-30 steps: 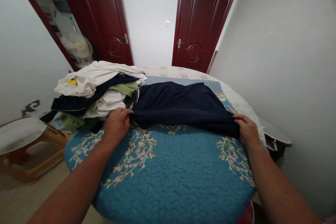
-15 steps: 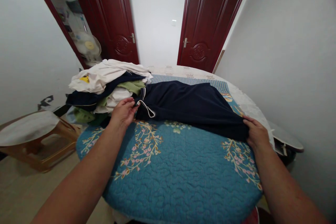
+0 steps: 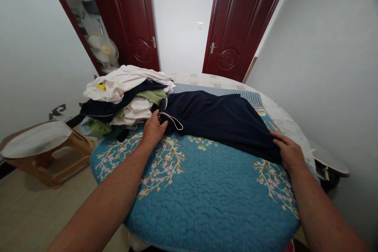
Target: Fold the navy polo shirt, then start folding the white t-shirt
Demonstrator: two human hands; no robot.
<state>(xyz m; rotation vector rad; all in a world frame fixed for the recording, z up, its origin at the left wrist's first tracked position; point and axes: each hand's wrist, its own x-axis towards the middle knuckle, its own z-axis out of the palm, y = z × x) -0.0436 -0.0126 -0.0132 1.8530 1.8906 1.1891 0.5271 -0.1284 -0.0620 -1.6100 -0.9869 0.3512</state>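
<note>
A dark navy shirt with white-edged trim lies stretched sideways across the blue quilted cover. At its left end, my left hand is closed on the cloth beside the looped white trim, with its fingertips partly hidden. My right hand pinches the shirt's near right corner, thumb and fingers together. Just beyond my left hand, a heap of clothes in white, green and navy touches or nearly touches the shirt's left end.
The cover lies on a rounded table with a pale patterned tablecloth. A wooden stool with a pale top stands at left, and a dark round-topped object at right. Two red doors and a fan are behind.
My left hand has moved slightly right along the shirt's left end, turning knuckles-up, and the trim there has shifted. My right hand remains at the right corner. The view has shifted slightly.
</note>
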